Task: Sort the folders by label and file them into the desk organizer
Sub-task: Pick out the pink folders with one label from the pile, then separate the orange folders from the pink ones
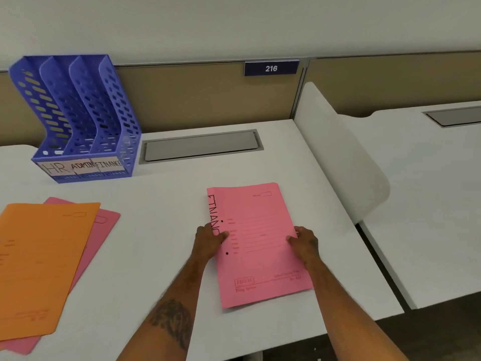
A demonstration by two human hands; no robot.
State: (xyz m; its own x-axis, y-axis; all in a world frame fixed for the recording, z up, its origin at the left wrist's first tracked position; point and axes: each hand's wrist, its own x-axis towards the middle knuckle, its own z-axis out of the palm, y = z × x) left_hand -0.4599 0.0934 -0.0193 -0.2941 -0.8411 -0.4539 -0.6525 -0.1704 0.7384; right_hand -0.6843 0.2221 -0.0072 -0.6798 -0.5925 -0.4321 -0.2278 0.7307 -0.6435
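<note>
A pink folder (260, 246) hand-lettered FINANCE along its left edge lies flat on the white desk (161, 217), right of centre. My left hand (210, 242) grips its left edge, thumb over the lettering. My right hand (303, 243) holds its right edge. A blue desk organizer (78, 118) stands at the back left, its three slots labelled HR, ADMIN and FINANCE; no folder shows in them. At the left, an orange folder (39, 267) lies on top of a pink folder (104, 225); their labels are not readable.
A grey cable flap (201, 145) is set into the desk behind the folder. A white side divider (341, 155) separates this desk from the neighbouring desk (429, 191). A tan partition (195, 95) with a blue 216 sign (271, 68) runs along the back.
</note>
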